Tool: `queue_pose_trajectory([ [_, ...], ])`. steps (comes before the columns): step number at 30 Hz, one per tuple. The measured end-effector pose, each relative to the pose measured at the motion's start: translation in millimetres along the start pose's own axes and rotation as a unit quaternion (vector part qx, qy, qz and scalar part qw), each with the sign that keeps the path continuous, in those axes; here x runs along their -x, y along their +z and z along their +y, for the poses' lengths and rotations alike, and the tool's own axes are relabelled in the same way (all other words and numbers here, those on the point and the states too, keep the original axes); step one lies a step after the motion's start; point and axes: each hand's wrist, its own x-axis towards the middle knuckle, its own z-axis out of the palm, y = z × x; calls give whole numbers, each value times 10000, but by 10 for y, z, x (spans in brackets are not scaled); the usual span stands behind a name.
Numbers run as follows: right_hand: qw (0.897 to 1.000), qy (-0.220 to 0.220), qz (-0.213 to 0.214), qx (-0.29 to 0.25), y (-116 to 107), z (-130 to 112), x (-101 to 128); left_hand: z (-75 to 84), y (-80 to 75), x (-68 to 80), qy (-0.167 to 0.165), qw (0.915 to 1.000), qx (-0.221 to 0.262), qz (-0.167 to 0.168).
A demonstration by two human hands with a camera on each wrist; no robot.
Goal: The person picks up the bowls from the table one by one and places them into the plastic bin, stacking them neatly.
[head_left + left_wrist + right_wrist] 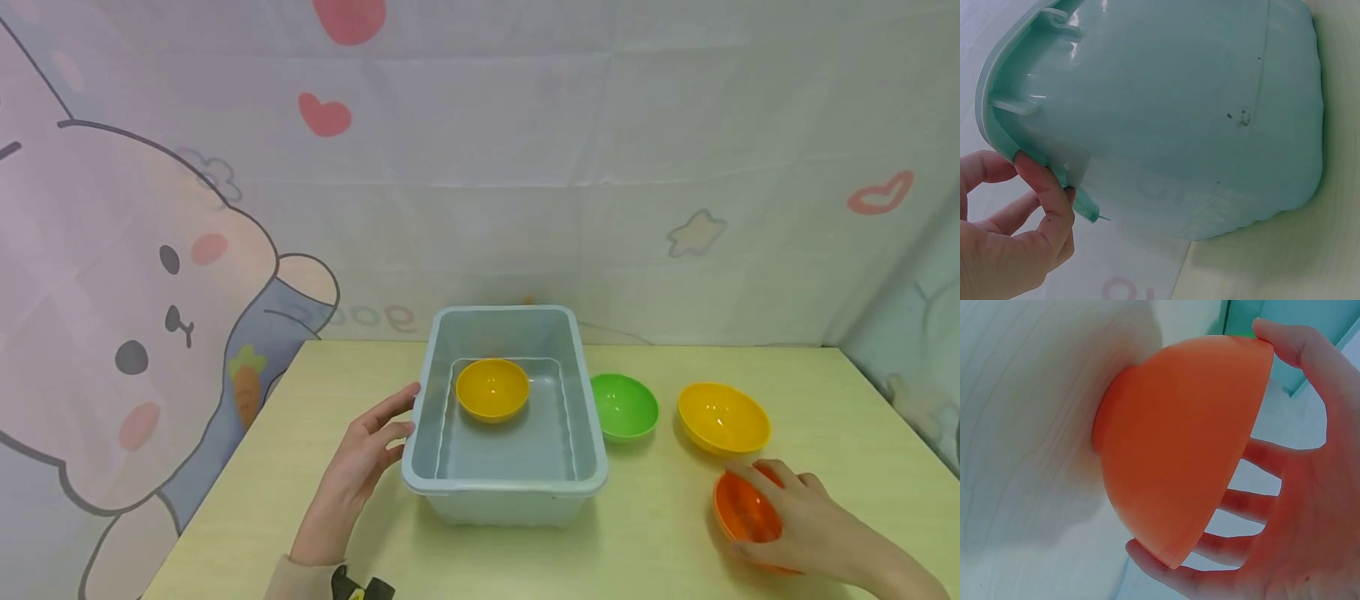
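Note:
A pale blue plastic tub point(420, 471) stands mid-table with a yellow bowl point(492, 388) inside it. My left hand point(367, 450) rests against the tub's left rim with straight fingers; in the left wrist view a fingertip point(1032, 169) touches the rim of the tub point(1179, 112). My right hand point(795, 517) grips an orange bowl point(742, 510) at the front right, fingers and thumb spanning its rim. The right wrist view shows the orange bowl point(1172, 456) tilted on the table inside my curled fingers point(1291, 350).
A green bowl point(624, 406) sits just right of the tub, and a second yellow bowl point(723, 417) lies further right, close behind the orange one. The light wooden table point(300, 433) is backed by a cartoon-print cloth wall.

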Motion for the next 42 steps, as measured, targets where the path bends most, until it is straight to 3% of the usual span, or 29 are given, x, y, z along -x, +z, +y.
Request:
queue_pose_trajectory([
  [19, 9977, -532, 330, 258, -138, -115, -48, 20, -4, 14, 25, 10000, 12, -11],
  [42, 9970, -707, 120, 297, -390, -384, -171, 7, 3, 4, 8, 10000, 9, -27],
])
